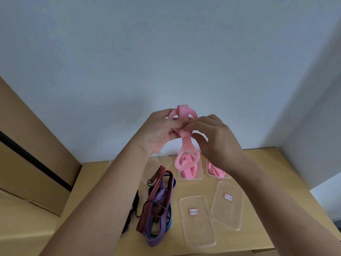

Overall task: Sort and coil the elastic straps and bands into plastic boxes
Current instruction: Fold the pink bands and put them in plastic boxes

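Observation:
A pink elastic band point(186, 145) is held up above the table, looped at the top and hanging down toward a clear plastic box point(199, 176) that has pink band coiled inside. My left hand point(162, 130) grips the band's upper loops. My right hand point(215, 137) pinches the same band at its middle, just right of the left hand. A second clear box point(210, 174) to the right holds another pink band point(216, 170), partly hidden by my right wrist. A pile of striped red, purple, blue and black straps point(158, 202) lies on the table at the left.
Two clear lids with red-edged labels lie flat in front of the boxes, one point(197, 220) nearer me and one point(227, 206) to its right. Another clear box point(166, 159) stands behind the strap pile. Cardboard boxes point(27, 145) flank the wooden table's point(276, 209) left side; a wall is behind.

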Motion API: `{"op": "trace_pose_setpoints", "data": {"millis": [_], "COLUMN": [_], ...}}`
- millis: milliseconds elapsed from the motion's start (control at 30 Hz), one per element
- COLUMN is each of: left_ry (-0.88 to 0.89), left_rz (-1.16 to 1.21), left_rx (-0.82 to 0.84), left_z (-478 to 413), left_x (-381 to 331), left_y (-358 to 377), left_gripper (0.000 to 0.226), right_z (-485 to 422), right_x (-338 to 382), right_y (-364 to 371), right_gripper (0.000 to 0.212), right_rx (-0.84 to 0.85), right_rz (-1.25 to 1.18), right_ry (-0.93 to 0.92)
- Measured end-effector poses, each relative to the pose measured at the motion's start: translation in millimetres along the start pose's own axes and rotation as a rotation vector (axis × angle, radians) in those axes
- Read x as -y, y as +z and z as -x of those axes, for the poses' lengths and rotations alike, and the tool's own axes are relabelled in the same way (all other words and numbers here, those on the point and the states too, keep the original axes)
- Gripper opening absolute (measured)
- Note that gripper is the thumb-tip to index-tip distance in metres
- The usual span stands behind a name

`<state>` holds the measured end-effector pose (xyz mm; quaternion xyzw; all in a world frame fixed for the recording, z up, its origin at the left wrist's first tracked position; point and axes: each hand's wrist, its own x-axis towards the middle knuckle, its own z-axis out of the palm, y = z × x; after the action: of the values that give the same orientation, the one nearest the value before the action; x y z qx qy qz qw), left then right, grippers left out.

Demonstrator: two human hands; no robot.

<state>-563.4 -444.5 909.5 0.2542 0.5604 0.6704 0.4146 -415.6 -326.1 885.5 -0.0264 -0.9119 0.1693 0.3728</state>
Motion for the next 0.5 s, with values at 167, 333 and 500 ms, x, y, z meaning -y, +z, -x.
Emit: {"op": "trace_pose_setpoints", "data": {"millis": [167,333,500], "left_ry": [0.019,0.016,0.037], "left_rz": [0.090,0.110,0.115], "left_rx": [-0.103,-0.171,-0.213], "left_z": [-6.1,-10.4,-13.2], "left_x": [-8.0,-10.1,-9.4], "left_y": [-2.7,-3.1,-5.8], "left_gripper": [0.029,0.029,0.026], "right_z": [14.3,23.0,19.9], "right_x": [-8.6,-16.9,-9.8], "right_y": [16.3,24.5,24.2], "right_gripper": [0.053,0.054,0.026], "right_rx": [-0.115,-0.043,-0.071], "right_rz": [0.085,0.156,0.095], "right_ry": [0.017,-0.067,-0.134]}}
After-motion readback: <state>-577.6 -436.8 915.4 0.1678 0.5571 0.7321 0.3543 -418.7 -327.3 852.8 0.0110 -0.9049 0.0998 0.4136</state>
